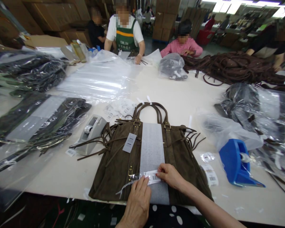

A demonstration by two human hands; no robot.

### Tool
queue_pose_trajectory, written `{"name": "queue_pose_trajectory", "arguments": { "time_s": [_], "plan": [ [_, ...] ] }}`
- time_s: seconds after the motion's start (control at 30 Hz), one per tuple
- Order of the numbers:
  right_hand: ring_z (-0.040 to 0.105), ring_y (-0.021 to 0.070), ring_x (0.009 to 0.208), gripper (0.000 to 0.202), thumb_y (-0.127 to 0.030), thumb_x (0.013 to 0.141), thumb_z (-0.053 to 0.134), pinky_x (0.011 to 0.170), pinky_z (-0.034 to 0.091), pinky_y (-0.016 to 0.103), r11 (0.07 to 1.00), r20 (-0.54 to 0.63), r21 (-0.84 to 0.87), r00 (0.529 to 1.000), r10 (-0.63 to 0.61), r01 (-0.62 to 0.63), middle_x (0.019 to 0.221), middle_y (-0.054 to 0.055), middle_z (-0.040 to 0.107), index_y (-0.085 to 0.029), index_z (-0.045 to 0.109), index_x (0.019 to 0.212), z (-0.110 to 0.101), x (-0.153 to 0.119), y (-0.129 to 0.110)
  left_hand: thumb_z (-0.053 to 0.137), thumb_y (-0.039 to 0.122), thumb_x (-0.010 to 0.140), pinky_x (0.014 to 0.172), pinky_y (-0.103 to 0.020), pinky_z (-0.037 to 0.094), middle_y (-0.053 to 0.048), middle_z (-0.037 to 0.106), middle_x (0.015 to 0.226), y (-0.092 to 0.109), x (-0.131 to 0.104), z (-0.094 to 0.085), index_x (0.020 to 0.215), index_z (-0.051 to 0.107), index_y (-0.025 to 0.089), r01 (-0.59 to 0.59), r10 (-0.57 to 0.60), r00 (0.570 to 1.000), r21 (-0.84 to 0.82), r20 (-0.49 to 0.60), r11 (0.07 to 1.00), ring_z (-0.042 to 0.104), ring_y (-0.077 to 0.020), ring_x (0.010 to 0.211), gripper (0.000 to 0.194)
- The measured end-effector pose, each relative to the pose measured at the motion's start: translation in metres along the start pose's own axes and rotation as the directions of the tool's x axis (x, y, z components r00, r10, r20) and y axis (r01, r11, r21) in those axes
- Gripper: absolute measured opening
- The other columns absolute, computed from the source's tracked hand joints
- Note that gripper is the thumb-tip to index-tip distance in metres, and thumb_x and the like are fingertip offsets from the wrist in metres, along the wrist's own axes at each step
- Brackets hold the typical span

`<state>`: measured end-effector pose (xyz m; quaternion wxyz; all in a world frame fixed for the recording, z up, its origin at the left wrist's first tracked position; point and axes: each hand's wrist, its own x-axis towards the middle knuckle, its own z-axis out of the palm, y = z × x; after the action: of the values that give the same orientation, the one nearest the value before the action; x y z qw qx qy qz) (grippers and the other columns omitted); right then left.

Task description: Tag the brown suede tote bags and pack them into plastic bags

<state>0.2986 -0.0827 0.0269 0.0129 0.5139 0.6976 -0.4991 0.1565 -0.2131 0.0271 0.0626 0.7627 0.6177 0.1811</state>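
Pinching label point(154, 178) between thumb and fingertips of right hand point(170, 176); laying left hand point(139, 199), fingers nearly straight, on its other end, apparently gripping nothing. Best smooth it flat across strip point(152, 141) on bag point(180, 161), by tabletop's point(178, 95) near edge, clear of buckle point(130, 172).

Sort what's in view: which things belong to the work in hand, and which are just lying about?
In the work:
brown suede-looking handbag
grey rectangular paper strip on it
white barcoded label, right hand pinching it

Apparently lying about:
blue plastic tape dispenser
grey plastic tape dispenser
dark bags in clear plastic
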Motion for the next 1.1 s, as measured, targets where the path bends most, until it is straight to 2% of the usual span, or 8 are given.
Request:
{"name": "queue_pose_trajectory", "arguments": {
  "time_s": [0.43,0.57,0.73,0.87,0.93,0.97,1.03,1.1],
  "plan": [
    [0.054,0.0137,0.065,0.008,-0.021,0.072,0.052,0.06,0.034,0.023,0.983,-0.034,-0.179,0.998,-0.047,0.041,0.067,0.002,0.062,-0.018,0.059,0.071,-0.001,-0.005,-0.01,0.038,0.007,0.074,0.086,-0.041,0.045,-0.009,0.058,0.113,0.001,-0.001,0.003,0.093,0.055,0.015,0.007,-0.007,0.999,-0.008,-0.046,1.0,0.049,-0.0243,0.11,0.027],
    [0.058,0.017,0.071,0.009,-0.023,0.076,0.049,0.061,0.034,0.025,0.936,-0.058,-0.35,0.996,-0.069,0.045,0.074,0.004,0.064,-0.019,0.057,0.077,0.002,-0.011,-0.014,0.038,0.006,0.074,0.087,-0.041,0.044,-0.009,0.058,0.113,0.0,-0.002,0.005,0.091,0.055,0.015,0.01,-0.01,0.999,0.004,-0.041,1.0,0.048,-0.024,0.111,0.026],
    [0.059,0.0171,0.073,0.015,-0.023,0.083,0.041,0.06,0.036,0.025,0.859,-0.097,-0.504,0.982,-0.161,0.091,0.081,0.004,0.063,-0.021,0.055,0.082,0.011,-0.015,-0.013,0.038,0.006,0.073,0.086,-0.041,0.044,-0.009,0.059,0.113,-0.001,-0.004,0.01,0.091,0.055,0.015,0.013,-0.012,0.999,0.016,-0.042,1.0,0.049,-0.0248,0.11,0.026],
    [0.059,0.0187,0.076,0.013,-0.025,0.08,0.046,0.062,0.039,0.027,0.859,-0.185,-0.512,0.975,-0.123,0.012,0.084,0.005,0.061,-0.02,0.053,0.089,0.013,-0.011,-0.008,0.039,0.006,0.072,0.085,-0.041,0.045,-0.01,0.06,0.111,-0.002,-0.005,0.012,0.089,0.055,0.015,0.008,-0.007,0.999,0.023,-0.034,1.0,0.05,-0.025,0.108,0.025],
    [0.058,0.0185,0.076,0.018,-0.026,0.078,0.05,0.064,0.041,0.027,0.878,-0.231,-0.479,0.966,-0.114,-0.011,0.086,0.006,0.06,-0.018,0.052,0.093,0.013,-0.011,-0.005,0.039,0.005,0.072,0.084,-0.041,0.045,-0.01,0.06,0.11,-0.002,-0.005,0.012,0.088,0.056,0.015,0.004,-0.003,0.999,0.023,-0.045,1.0,0.051,-0.0249,0.107,0.025],
    [0.057,0.0183,0.078,0.017,-0.024,0.079,0.048,0.066,0.041,0.028,0.88,-0.24,-0.475,0.959,-0.153,0.022,0.087,0.007,0.06,-0.017,0.052,0.094,0.014,-0.013,-0.004,0.039,0.005,0.072,0.084,-0.041,0.045,-0.009,0.06,0.11,-0.003,-0.005,0.012,0.088,0.056,0.015,0.003,-0.002,0.999,0.021,-0.053,1.0,0.051,-0.0248,0.107,0.025],
    [0.055,0.0179,0.086,0.019,-0.019,0.083,0.04,0.073,0.041,0.03,0.842,-0.203,-0.506,0.923,-0.326,0.186,0.094,0.006,0.061,-0.019,0.054,0.096,0.017,-0.02,-0.001,0.039,0.005,0.072,0.084,-0.041,0.045,-0.009,0.06,0.11,-0.003,-0.005,0.012,0.088,0.056,0.015,0.004,-0.003,0.998,0.015,-0.065,1.0,0.051,-0.0245,0.107,0.026],
    [0.052,0.019,0.097,0.026,-0.017,0.085,0.035,0.082,0.038,0.034,0.743,-0.116,-0.557,0.851,-0.512,0.371,0.105,0.005,0.06,-0.021,0.054,0.103,0.022,-0.031,0.003,0.039,0.005,0.072,0.084,-0.04,0.045,-0.009,0.06,0.11,-0.003,-0.005,0.012,0.089,0.056,0.015,0.007,-0.006,0.997,0.013,-0.075,1.0,0.052,-0.0238,0.107,0.026]
  ]
}}
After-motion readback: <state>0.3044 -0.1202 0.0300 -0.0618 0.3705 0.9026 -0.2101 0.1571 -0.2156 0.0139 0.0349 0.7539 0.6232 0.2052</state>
